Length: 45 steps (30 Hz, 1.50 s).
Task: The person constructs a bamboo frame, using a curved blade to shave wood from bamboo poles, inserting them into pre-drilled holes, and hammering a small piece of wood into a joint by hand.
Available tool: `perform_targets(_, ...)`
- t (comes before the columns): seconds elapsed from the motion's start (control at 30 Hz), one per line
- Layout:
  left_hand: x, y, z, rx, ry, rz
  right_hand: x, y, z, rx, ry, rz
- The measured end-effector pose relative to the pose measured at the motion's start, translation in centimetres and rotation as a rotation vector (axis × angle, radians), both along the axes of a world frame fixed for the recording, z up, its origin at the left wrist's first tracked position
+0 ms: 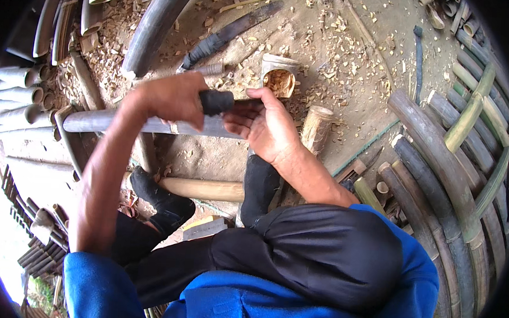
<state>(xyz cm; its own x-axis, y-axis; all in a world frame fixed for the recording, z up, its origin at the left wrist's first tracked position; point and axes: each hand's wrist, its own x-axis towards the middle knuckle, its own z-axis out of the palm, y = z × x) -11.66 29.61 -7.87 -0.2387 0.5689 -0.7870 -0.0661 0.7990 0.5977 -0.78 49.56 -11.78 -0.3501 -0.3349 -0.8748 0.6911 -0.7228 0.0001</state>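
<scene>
My left hand [174,97] is closed around a dark tool, whose black-wrapped handle end [217,102] sticks out to the right of the fist. Beside that end is my right hand [268,122], palm turned up, with the thumb apart from loosely bent fingers. A dark narrow part [247,104] lies between thumb and fingers; whether it belongs to the tool I cannot tell. Under both hands runs a grey bamboo pole [101,121], lying crosswise. Just beyond my right hand stands a short bamboo section [281,62] with a cut opening that shows chips inside.
A large knife with a wrapped handle [232,34] lies on the chip-strewn ground ahead. A short bamboo piece [317,128] is right of my right hand. Long bamboo poles [438,163] are stacked at the right, cut tubes [16,94] at the left. My dark-covered feet [259,185] flank a pale pole [207,189].
</scene>
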Motion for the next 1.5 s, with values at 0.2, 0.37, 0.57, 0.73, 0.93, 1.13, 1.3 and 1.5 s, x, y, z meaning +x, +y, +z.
perform_targets(0.2, 15.6, 5.6, -0.3, -0.148, 0.258, 0.405, 2.3, 4.6, 0.3, 0.352, 0.142, 0.578)
perform_targets(0.37, 19.1, 10.1, 3.5, 0.241, -0.034, 0.551, 3.4, 8.9, 2.5, 0.809, 0.398, 0.774)
perform_targets(0.57, 9.6, 0.3, -4.8, -0.089, 0.926, 0.563, -1.9, 18.5, 3.2, 1.598, 0.429, 1.185)
perform_targets(0.73, 6.3, -1.6, -8.9, -0.316, 1.107, 0.356, -2.3, 21.7, -3.8, 1.868, 0.414, 1.334)
perform_targets(0.93, 7.7, -3.1, -10.1, -0.311, 1.025, 0.561, -2.3, 9.9, -0.8, 1.649, 0.605, 1.175)
perform_targets(1.13, 6.5, -2.6, -7.9, -0.243, 1.136, 0.475, -3.5, 8.8, -3.5, 1.595, 0.700, 1.386)
perform_targets(1.3, 2.7, -4.4, -2.7, 0.327, 1.135, 0.888, 1.8, 13.0, 0.0, 1.764, 0.673, 0.800)
perform_targets(1.5, 1.2, 3.2, 3.8, 1.106, 0.011, 1.602, 15.9, 13.0, 0.6, 1.632, 0.297, 1.122)
